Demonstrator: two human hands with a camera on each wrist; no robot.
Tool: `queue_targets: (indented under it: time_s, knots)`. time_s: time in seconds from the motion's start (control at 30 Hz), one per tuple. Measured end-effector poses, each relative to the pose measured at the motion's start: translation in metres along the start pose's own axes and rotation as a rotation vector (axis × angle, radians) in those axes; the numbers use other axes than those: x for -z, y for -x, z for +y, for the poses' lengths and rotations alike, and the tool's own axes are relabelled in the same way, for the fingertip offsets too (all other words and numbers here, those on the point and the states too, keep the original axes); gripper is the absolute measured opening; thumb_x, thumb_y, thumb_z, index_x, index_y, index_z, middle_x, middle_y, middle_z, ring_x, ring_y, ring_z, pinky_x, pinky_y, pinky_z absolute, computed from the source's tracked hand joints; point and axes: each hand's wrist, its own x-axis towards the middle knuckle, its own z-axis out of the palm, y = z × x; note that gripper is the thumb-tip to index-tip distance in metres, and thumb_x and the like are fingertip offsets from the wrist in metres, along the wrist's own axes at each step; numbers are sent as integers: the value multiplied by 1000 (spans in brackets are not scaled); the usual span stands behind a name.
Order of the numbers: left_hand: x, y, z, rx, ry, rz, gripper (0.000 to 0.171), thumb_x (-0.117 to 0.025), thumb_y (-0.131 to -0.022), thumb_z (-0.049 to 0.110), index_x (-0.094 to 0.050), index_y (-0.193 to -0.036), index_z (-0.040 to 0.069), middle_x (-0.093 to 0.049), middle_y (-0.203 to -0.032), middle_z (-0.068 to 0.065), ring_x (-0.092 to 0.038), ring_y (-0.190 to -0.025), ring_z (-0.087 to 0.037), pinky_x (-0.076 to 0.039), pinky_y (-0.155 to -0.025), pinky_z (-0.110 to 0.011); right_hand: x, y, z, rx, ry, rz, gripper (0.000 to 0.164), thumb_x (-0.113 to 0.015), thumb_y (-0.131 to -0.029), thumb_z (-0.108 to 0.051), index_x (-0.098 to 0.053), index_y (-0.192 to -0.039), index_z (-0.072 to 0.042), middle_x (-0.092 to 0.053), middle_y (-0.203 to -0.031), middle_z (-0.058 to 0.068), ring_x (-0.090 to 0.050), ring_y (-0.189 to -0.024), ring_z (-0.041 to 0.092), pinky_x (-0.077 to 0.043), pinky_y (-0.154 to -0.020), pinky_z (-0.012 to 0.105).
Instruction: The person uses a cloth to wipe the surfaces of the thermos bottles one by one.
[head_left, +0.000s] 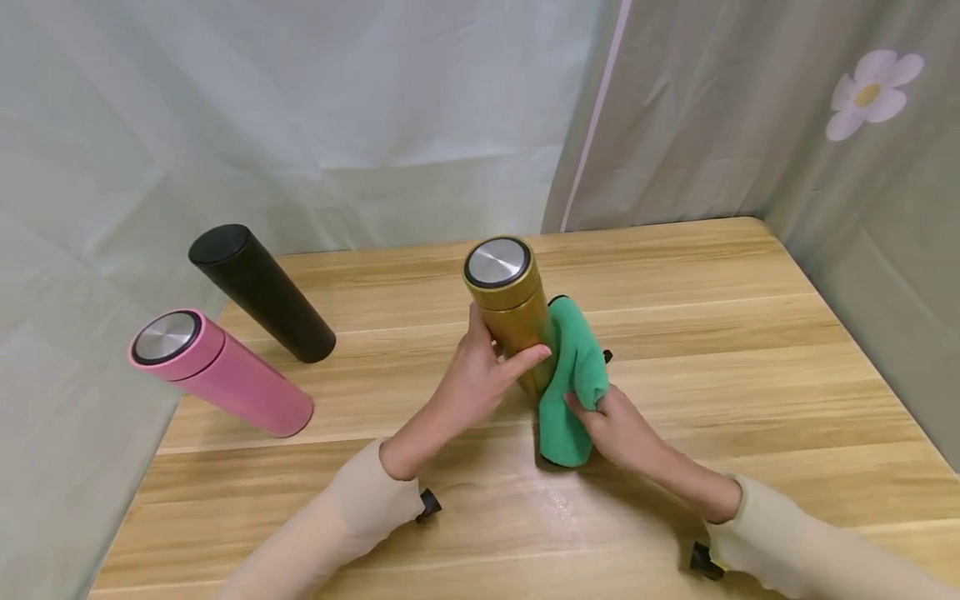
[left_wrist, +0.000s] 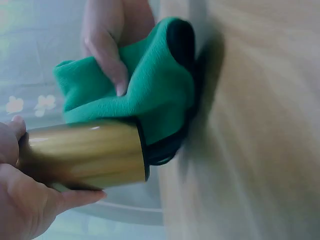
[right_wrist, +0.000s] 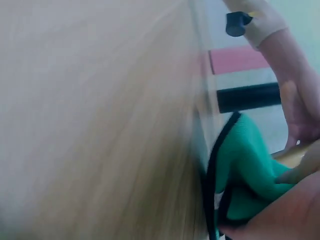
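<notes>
My left hand point(head_left: 476, 367) grips a gold thermos bottle point(head_left: 517, 321) around its body, thumb along the near side. The bottle has a silver-topped lid and stands tilted, its black-rimmed base close over the table in the left wrist view. My right hand point(head_left: 618, 425) pinches a green cloth point(head_left: 573, 358) with black edging between thumb and fingers. In the left wrist view, the cloth point(left_wrist: 155, 92) lies folded along the bottle's side and hides part of it; a dark band shows beneath. The right wrist view shows the cloth's black edge near the tabletop.
On the left of the wooden table point(head_left: 750, 358) stand a pink thermos bottle point(head_left: 232, 375) with a silver lid top and a black thermos bottle point(head_left: 266, 292). Pale curtains point(head_left: 390, 125) hang behind the table and at its sides.
</notes>
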Motion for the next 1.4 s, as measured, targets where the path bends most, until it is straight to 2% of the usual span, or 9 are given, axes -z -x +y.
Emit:
queue_targets:
  time_s: [0.13,0.23,0.33,0.4,0.47,0.67,0.9,1.23,1.4]
  knots:
    - [9,-9,11,-36,118,15,72,-74,-96,7,-25,-149,5,-51,-135,-17,-59,-122,-31,-53,-100,-46,9,1,-4,-204,-250,-1,38,-53,-108,-19,-51,-140,3,-58,-135,15,-56,-122,27,-47,-104,44]
    - [15,-14,20,-63,173,38,67,-72,-97,6,-28,-147,6,-51,-131,-16,-59,-117,-31,-55,-98,-47,12,1,-6,-307,-449,44,31,-53,-105,-15,-53,-130,4,-61,-123,10,-60,-110,21,-50,-97,35]
    - [19,-18,26,-84,193,66,64,-71,-97,5,-29,-145,5,-51,-128,-16,-60,-114,-30,-56,-96,-46,12,2,-7,-341,-702,66,30,-49,-102,-7,-48,-130,2,-59,-120,6,-62,-108,17,-53,-95,31]
    - [20,-19,29,-91,200,79,63,-71,-97,4,-30,-145,5,-52,-127,-16,-60,-113,-30,-56,-95,-45,11,3,-8,-332,-853,58,31,-46,-100,-3,-42,-131,-1,-56,-123,4,-63,-110,17,-54,-96,32]
    - [21,-19,31,-96,208,83,63,-71,-97,4,-31,-145,5,-52,-127,-16,-60,-113,-30,-56,-95,-45,11,4,-9,-303,-932,63,31,-44,-100,-1,-40,-131,-5,-55,-124,3,-63,-111,17,-54,-97,33]
    - [19,-19,32,-98,224,64,64,-71,-96,4,-30,-145,5,-51,-128,-16,-59,-115,-30,-56,-97,-46,9,6,-16,-186,-1016,110,27,-41,-105,-2,-39,-131,-8,-55,-124,0,-64,-113,15,-54,-98,33]
    - [17,-17,29,-103,234,54,62,-69,-97,2,-30,-145,4,-51,-127,-17,-60,-114,-31,-56,-96,-47,9,3,-21,-132,-1100,115,20,-38,-109,-5,-41,-129,-8,-56,-121,-1,-63,-110,14,-55,-96,31]
    - [16,-15,29,-101,231,-2,61,-69,-96,1,-31,-145,5,-52,-129,-17,-60,-115,-31,-56,-96,-45,15,-22,-17,-145,-1142,116,20,-38,-110,-7,-42,-129,-8,-55,-122,0,-61,-110,15,-53,-97,28]
    - [16,-14,26,-159,251,-22,57,-68,-96,-1,-36,-143,2,-53,-129,-16,-60,-117,-30,-55,-99,-46,17,-33,-13,-163,-1148,77,15,-39,-109,-6,-51,-119,-8,-59,-113,1,-63,-102,15,-55,-91,27]
